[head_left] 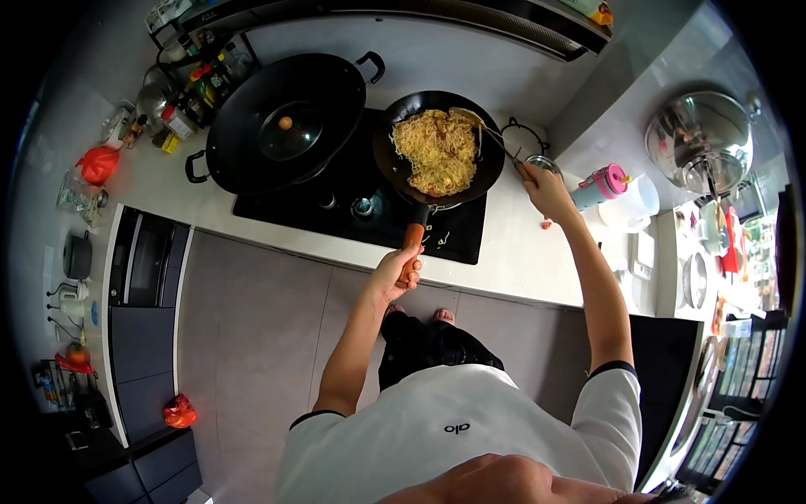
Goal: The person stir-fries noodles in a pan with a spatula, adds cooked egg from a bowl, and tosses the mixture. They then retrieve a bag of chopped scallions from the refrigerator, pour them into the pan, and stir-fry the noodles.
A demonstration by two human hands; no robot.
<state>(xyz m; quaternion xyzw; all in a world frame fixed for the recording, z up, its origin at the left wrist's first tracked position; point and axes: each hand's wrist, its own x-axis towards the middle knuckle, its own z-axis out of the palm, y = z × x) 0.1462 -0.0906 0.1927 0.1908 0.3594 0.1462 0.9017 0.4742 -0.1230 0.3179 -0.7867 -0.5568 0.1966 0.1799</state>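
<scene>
Noodles (438, 149), apparently mid-stir-fry, in frying pan (485, 173) near cooktop (290, 209)'s right edge; left hand (393, 275) grips pan handle (415, 235), right hand (550, 193) grips spatula (497, 139), head at noodles' edge; turning calls for a steady pan.

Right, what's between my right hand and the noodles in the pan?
The spatula: in the head view it reaches from the right hand over the rim of the pan to the noodles.

Grey tiled floor (260, 328), pale walls (285, 38), dark drawers (143, 340), daylight through barred windows (743, 361)
</scene>
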